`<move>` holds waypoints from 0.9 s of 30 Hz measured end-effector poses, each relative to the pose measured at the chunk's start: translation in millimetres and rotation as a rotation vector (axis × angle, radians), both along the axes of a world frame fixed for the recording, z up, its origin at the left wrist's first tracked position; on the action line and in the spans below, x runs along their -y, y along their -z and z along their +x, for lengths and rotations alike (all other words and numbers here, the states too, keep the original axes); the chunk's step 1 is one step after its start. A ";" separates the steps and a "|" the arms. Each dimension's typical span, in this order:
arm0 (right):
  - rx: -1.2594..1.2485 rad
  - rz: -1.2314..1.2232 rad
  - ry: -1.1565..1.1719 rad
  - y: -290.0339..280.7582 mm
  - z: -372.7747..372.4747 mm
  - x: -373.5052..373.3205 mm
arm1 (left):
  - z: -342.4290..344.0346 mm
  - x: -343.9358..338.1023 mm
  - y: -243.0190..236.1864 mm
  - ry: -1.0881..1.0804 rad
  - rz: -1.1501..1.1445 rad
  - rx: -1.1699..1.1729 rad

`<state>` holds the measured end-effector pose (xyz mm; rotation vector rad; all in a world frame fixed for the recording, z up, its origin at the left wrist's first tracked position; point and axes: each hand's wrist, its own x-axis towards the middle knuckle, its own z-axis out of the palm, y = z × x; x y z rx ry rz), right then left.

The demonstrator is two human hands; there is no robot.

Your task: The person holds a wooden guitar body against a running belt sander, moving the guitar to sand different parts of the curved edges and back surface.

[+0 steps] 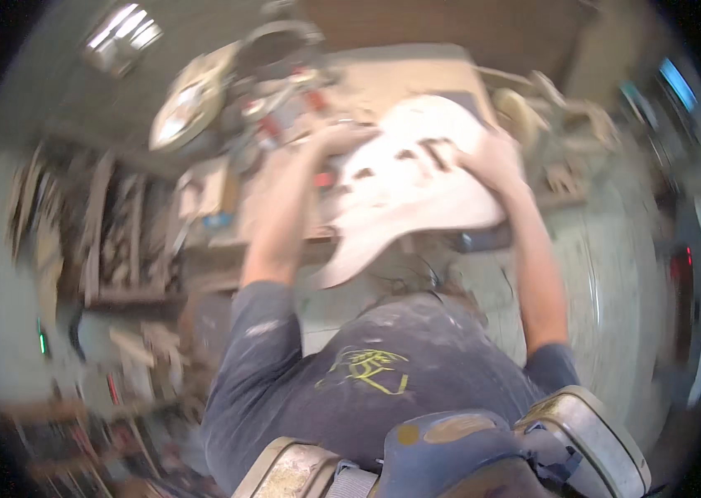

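Note:
A pale, bare electric guitar body [417, 195] with dark routed cavities is held over the front edge of a cluttered workbench, tilted, one horn pointing down toward me. My right hand [491, 162] grips its right edge, fingers lying over the face near a cavity. At its upper left edge is my left hand [344, 137], closed against the rim; motion blur smears the fingers, and their undersides are hidden. Both forearms are bare below dark sleeves.
On the workbench lie a light board [400, 70] and a cluster of red and grey items [288, 108]. Another guitar-shaped body [197, 95] stands at the far left. Wooden racks with offcuts [131, 232] line the left; shaped wood pieces [570, 124] lie right.

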<state>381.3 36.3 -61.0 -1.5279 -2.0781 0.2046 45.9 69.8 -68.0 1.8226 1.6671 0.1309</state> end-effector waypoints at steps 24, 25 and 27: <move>0.243 -0.054 -0.021 14.6 8.6 -7.5 | 2.1 35.8 7.2 -0.142 -0.035 -0.039; 0.246 -0.056 -0.024 12.0 7.6 -7.1 | 2.4 40.7 3.0 -0.150 -0.043 -0.035; 0.249 -0.060 -0.031 6.3 6.3 -7.5 | -0.8 32.3 20.2 -0.149 -0.060 0.018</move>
